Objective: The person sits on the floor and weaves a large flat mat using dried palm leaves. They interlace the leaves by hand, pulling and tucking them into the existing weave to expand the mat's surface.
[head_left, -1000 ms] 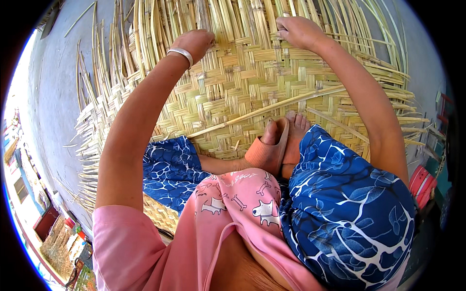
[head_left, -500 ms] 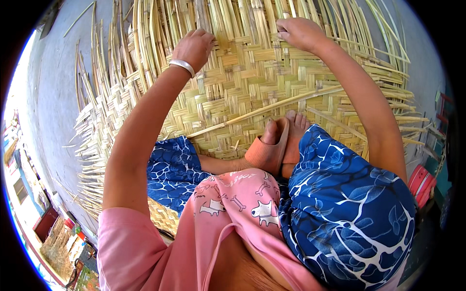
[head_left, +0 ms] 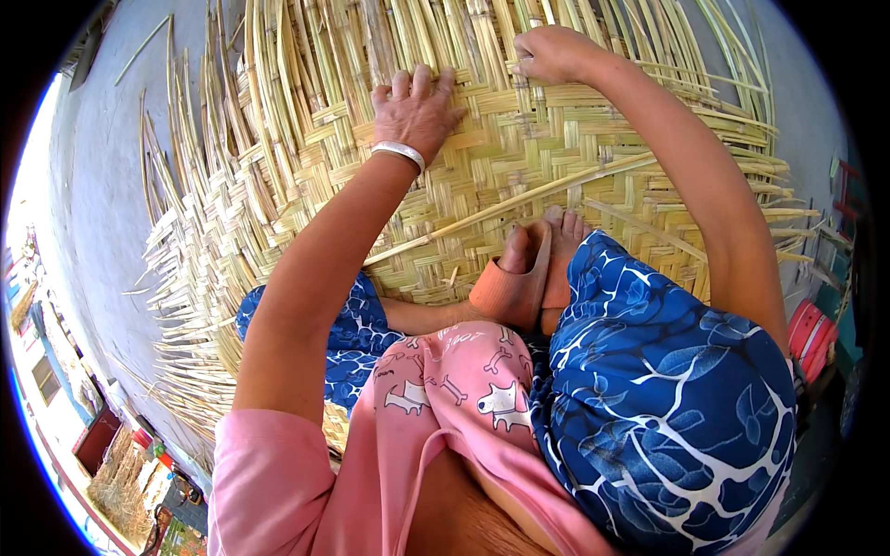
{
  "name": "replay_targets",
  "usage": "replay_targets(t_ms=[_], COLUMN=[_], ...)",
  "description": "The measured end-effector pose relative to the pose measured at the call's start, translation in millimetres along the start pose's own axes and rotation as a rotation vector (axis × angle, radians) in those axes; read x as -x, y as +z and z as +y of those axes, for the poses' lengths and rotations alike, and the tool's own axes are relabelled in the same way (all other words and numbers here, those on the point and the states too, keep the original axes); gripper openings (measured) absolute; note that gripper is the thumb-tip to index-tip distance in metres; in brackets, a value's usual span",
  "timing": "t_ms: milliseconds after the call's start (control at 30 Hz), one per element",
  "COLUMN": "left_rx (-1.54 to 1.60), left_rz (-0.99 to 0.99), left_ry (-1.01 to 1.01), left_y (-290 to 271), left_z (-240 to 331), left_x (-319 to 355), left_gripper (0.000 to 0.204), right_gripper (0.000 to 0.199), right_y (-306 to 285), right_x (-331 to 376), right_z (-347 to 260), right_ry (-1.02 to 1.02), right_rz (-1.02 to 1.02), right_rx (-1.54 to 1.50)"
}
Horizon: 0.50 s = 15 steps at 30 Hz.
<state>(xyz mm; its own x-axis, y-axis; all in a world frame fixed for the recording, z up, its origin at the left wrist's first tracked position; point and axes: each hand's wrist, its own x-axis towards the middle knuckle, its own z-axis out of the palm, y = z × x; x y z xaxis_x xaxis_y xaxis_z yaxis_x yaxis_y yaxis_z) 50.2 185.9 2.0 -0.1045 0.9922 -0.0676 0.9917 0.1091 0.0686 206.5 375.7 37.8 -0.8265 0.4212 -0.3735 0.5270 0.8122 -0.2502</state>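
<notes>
"Woven mat (head_left: 519,139), pale yellow-green: where does it lie?"

"Spread on the grey floor (head_left: 111,176) in front of the seated person, and partly beneath the person's feet. Long unwoven strips (head_left: 278,56) run out from its far edge."

"And the hands? Are they together?"

"No, apart, both near that far edge. The left hand (head_left: 419,111), with a silver bracelet (head_left: 400,151) at its wrist, lies palm down on the mat, fingers spread toward the strips."

"What about the other one?"

"The right hand (head_left: 556,56) is farther right, fingers curled down at the line where the weave gives way to loose lengths. Whether it grips a strip, one cannot tell; the fingertips are hidden."

"Does anything lie across the weave?"

"One loose strip (head_left: 510,209), slanting up to the right between the hands and an orange sandal (head_left: 505,289). Blue patterned cloth (head_left: 667,398) covers the knee at the right."
</notes>
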Motion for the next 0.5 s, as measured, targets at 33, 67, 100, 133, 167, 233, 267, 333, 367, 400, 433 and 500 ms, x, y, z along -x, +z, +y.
replay_targets(t_ms=[33, 67, 100, 133, 167, 233, 267, 333, 367, 400, 433, 500], left_rx=[0.001, 0.002, -0.003, -0.008, -0.013, -0.020, -0.024, -0.030, -0.033, -0.042, -0.050, -0.058], left_rz=[-0.019, -0.039, -0.035, -0.031, -0.027, -0.032, -0.034, -0.064, -0.079, -0.087, -0.096, -0.076], left_ry=[-0.006, -0.011, -0.019, -0.027, -0.034, -0.041, -0.045, -0.043, -0.043, -0.046, -0.047, -0.040], left_y=[-2.5, -4.1, -3.8, -3.4, -3.1, -1.5, -0.7, -2.1, -2.9, -4.3, -5.8, -5.4], left_z=[2.3, 3.9, 4.5, 5.2, 5.9, 5.1, 4.8, 7.6, 9.2, 10.4, 12.0, 15.7], left_x=[-0.4, -0.3, 0.8, 1.6, 2.4, 5.1, 6.5, 6.2, 6.2, 5.4, 5.1, 4.0], left_gripper=[0.054, 0.054, 0.054, 0.054, 0.054, 0.053, 0.052, 0.052, 0.052, 0.052, 0.052, 0.053], right_gripper=[0.029, 0.029, 0.027, 0.026, 0.024, 0.023, 0.023, 0.021, 0.021, 0.021, 0.022, 0.023], right_y=[2.2, 4.4, 2.3, -0.2, -2.7, -6.2, -6.3, 3.9, 8.7, 8.3, 7.9, 3.9], right_x=[-1.5, -1.5, -0.8, -1.3, -1.1, 4.1, 5.8, 6.8, 6.9, 6.8, 6.4, 9.6], right_z=[1.7, 3.9, 1.0, -1.9, -5.2, -16.0, -19.0, -13.6, -11.4, -11.1, -10.9, -8.5], right_ry=[0.001, 0.003, 0.013, 0.024, 0.035, 0.043, 0.046, 0.082, 0.100, 0.106, 0.112, 0.111], right_rz=[0.013, 0.025, 0.001, -0.023, -0.047, -0.059, -0.065, -0.045, -0.035, -0.033, -0.031, -0.031], right_rx=[-0.005, -0.011, -0.020, -0.030, -0.039, -0.062, -0.074, -0.034, -0.014, -0.004, 0.005, 0.015])
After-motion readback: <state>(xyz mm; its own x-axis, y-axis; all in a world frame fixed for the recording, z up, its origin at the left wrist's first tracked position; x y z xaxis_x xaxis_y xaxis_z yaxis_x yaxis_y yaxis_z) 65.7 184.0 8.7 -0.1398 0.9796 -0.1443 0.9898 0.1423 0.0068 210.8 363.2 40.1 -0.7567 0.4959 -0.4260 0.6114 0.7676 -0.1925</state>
